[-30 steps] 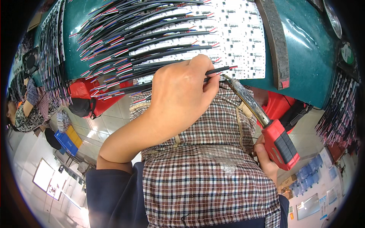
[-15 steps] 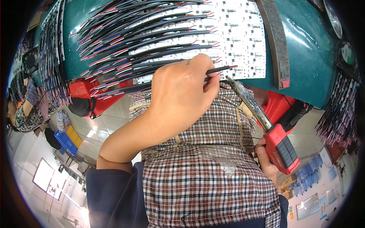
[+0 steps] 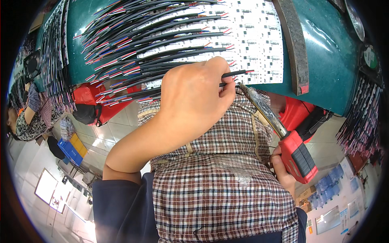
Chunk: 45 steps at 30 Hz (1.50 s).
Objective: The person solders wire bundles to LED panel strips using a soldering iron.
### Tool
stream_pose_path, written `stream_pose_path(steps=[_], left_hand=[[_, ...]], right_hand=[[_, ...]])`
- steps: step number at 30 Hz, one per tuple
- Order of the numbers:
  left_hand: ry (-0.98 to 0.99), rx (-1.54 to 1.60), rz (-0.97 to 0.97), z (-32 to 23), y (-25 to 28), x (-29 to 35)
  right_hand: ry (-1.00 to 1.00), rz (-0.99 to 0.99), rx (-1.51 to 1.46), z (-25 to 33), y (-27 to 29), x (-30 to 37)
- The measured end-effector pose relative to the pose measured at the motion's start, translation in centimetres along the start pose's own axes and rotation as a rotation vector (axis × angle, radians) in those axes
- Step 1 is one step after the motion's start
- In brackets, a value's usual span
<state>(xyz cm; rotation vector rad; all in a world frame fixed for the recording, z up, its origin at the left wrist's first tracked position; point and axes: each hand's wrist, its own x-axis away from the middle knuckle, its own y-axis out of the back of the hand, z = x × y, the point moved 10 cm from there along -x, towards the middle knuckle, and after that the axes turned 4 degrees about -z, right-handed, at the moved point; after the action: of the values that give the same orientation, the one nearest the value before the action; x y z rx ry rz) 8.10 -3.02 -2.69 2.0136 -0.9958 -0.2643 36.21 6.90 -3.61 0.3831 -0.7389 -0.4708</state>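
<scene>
Black cables (image 3: 202, 51) already lay row after row across the white circuit sheet (image 3: 259, 44), down to the surface's (image 3: 324, 52) near edge. There the left hand (image 3: 194, 93) pinched a held cable (image 3: 235, 73), while the right hand (image 3: 282, 169) gripped the soldering iron (image 3: 298, 156), tip close by. The sheet's right-hand columns carried no cables; finished joints could not be told.

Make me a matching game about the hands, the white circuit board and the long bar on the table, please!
Column one
1. left hand
2. right hand
3. white circuit board
4. long bar

Column two
A. partly covered by rows of black cables
B. grey, with a red patch at one end
C. pinching one black cable
D. holding the red and black soldering iron

Right pairs: 1-C, 2-D, 3-A, 4-B
</scene>
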Motion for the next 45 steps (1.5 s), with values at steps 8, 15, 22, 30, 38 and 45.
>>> stream_pose_path(steps=[8, 15, 22, 30, 38, 45], left_hand=[[0.007, -0.010, 0.003, -0.4, 0.2, -0.3], [-0.023, -0.009, 0.014, -1.0, 0.4, 0.0], [-0.216, -0.102, -0.048, -2.6, 5.1, -0.4], [-0.299, -0.556, -0.496, 2.4, 18.2, -10.8], [-0.399, -0.594, -0.546, 5.2, 18.6, -15.4], [-0.649, -0.427, -0.364, -2.3, 10.2, -17.8]], right_hand=[[0.123, -0.072, 0.010, 0.7, 1.1, 0.7], [0.113, -0.056, -0.377, 2.9, 0.7, -0.3], [0.290, -0.367, -0.597, 3.3, 3.8, -1.6], [0.354, -0.458, -0.609, 5.9, 6.8, -2.5], [0.302, -0.566, -0.599, 7.3, 8.1, -2.8], [0.366, -0.519, -0.532, 9.5, 8.4, -3.4]])
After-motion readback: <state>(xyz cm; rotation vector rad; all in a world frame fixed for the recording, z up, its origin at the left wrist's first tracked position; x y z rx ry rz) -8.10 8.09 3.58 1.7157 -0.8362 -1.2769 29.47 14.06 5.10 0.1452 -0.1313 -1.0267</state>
